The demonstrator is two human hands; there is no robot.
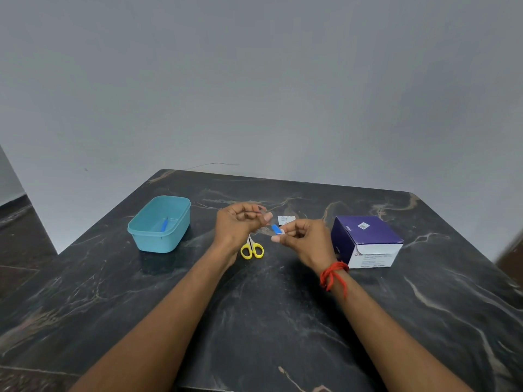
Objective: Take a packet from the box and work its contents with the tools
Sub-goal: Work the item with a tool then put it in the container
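A dark veined marble table [254, 321] stands against a grey wall [254, 80].

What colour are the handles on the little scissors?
Yellow. The small metal scissors lie on the dark marble table, best seen in the head view.

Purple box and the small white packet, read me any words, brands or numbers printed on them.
Purple box, white front panel: several printed lines, too blurred to read.
Box top, square code label: no legible text.
White packet: print too small to read.
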